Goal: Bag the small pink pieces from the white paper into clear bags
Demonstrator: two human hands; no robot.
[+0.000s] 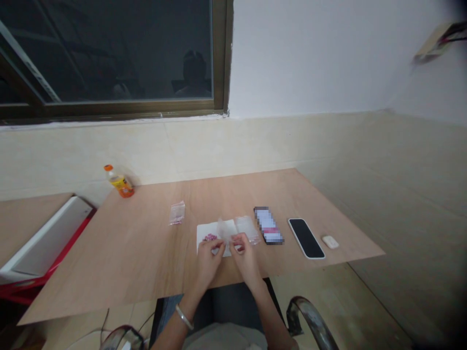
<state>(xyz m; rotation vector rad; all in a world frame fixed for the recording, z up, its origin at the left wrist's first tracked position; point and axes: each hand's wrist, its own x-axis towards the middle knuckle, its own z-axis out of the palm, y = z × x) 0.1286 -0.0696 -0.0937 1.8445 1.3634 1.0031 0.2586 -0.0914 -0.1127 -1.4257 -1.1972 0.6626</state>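
Note:
My left hand (210,256) and my right hand (245,253) are close together near the front of the table, fingers pinched. Between them they hold a small clear plastic bag (223,227) by its near edge. Beneath lies a sheet of white paper (202,230), with a little heap of small pink beads (209,237) by my left fingertips. More clear plastic bags (246,227) lie flat just beyond my right hand. Farther off to the left rests another small clear bag (177,213) with a pinkish tint; its contents are too small to tell.
On the right are a phone with a lit screen (269,225), a white-edged phone with a dark screen (306,238) and a small white case (330,241). An orange-capped drink bottle (120,182) stands at the back left of the wooden table (138,253). A wall borders the back.

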